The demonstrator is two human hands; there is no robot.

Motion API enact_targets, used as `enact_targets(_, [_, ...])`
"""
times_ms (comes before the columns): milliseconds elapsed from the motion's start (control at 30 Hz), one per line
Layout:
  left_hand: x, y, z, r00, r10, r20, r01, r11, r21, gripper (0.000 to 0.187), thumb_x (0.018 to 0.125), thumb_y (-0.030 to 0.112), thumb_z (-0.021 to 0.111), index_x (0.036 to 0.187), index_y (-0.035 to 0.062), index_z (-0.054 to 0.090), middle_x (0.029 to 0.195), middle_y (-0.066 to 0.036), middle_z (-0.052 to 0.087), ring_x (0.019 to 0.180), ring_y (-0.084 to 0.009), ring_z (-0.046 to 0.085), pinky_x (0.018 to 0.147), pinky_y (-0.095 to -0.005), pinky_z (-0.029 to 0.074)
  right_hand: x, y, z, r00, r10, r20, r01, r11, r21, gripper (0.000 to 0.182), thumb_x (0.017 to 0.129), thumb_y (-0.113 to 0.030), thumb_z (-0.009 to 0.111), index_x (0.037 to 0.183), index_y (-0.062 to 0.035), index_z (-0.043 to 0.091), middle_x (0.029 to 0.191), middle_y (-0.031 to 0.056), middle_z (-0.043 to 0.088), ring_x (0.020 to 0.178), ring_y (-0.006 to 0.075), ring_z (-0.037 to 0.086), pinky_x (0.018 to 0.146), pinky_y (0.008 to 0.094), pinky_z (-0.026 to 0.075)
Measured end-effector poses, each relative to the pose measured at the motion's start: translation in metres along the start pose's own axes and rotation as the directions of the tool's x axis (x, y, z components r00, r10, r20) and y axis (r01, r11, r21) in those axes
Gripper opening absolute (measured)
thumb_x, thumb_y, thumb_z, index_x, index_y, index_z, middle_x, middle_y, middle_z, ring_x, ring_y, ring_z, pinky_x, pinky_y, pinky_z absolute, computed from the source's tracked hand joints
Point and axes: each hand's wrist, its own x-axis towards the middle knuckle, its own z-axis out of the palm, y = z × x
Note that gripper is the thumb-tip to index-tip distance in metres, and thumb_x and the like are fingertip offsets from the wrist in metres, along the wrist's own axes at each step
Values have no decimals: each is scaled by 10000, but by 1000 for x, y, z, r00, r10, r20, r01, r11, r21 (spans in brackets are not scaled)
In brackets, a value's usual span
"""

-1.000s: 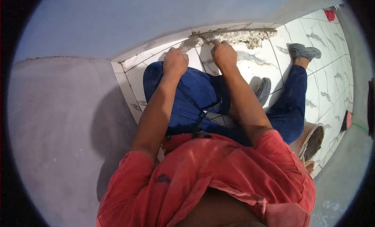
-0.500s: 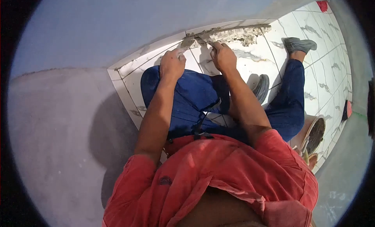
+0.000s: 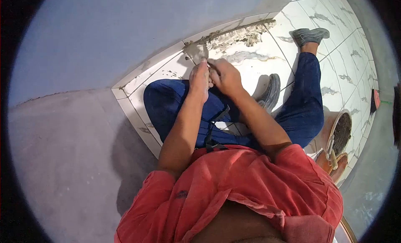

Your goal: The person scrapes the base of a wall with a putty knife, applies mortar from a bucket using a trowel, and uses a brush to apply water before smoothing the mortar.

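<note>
My left hand (image 3: 199, 81) is closed, thumb uppermost, on the handle of a putty knife, which is mostly hidden by the fingers. My right hand (image 3: 227, 77) is closed beside it, its fingertips close against the left palm, on a second putty knife. Ahead of the hands, the grey, mortar-smeared putty knife blades (image 3: 196, 50) seem to overlap; I cannot separate their edges. Beyond them, a rough strip of mortar (image 3: 238, 37) lies on the marbled floor tiles along the wall's foot.
A bucket (image 3: 343, 130) with dark grey contents stands by my bent leg, beside a reddish-brown container (image 3: 339, 167). My legs in blue trousers (image 3: 301, 96) spread over the tiles (image 3: 334, 46). The blue-grey wall (image 3: 138, 30) rises ahead; dark mortar spots (image 3: 170, 73) lie near my knee.
My two hands have come together from apart, and the putty knife blades have met. The right hand moved left and back towards me; the left hand turned thumb up.
</note>
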Motion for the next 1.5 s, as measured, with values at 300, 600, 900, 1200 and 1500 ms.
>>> enact_targets(300, [-20, 8, 9, 983, 104, -153, -81, 985, 151, 231, 1035, 228, 474, 1206, 83, 529, 750, 20, 489, 580, -71, 476, 457, -236, 365, 32, 45, 7, 982, 179, -58, -155, 944, 292, 417, 908, -319, 566, 1194, -21, 625, 1122, 202, 646, 967, 362, 633, 877, 417, 492])
enact_targets(600, [-58, 64, -28, 936, 296, -191, -218, 912, 346, 479, 1037, 192, 452, 1504, 118, 372, 889, 3, 524, 603, -52, 470, 491, -207, 404, 70, 59, 103, 835, 545, -76, -528, 754, -390, 785, 919, -527, 518, 1498, -26, 345, 1590, 292, 117, 1465, 517, -21, 1131, 660, 93])
enact_targets(900, [-60, 94, -66, 837, 488, -247, -448, 871, 202, 535, 1031, 212, 454, 1530, 93, 301, 855, -38, 562, 603, -90, 505, 514, -238, 434, 96, 39, 143, 737, 652, -178, -675, 694, -253, 831, 904, -486, 536, 1519, 7, 273, 1602, 291, 6, 1449, 538, -103, 1132, 675, 44])
enact_targets(1200, [-46, 77, -88, 828, 536, -164, -533, 844, 61, 589, 1022, 175, 451, 1558, 98, 220, 1002, -88, 619, 646, -119, 535, 549, -277, 466, 74, 58, 125, 813, 549, -192, -582, 766, -272, 772, 885, -419, 573, 1504, -30, 329, 1594, 302, 28, 1445, 551, -63, 1124, 670, 81])
enact_targets(1500, [-44, 80, -81, 833, 516, -200, -512, 856, 78, 576, 1018, 157, 455, 1552, 100, 246, 1023, -95, 625, 656, -116, 533, 568, -269, 467, 108, 45, 126, 633, 733, -250, -771, 625, -119, 754, 873, -327, 557, 1505, 1, 310, 1599, 291, 14, 1463, 516, -88, 1170, 615, 32])
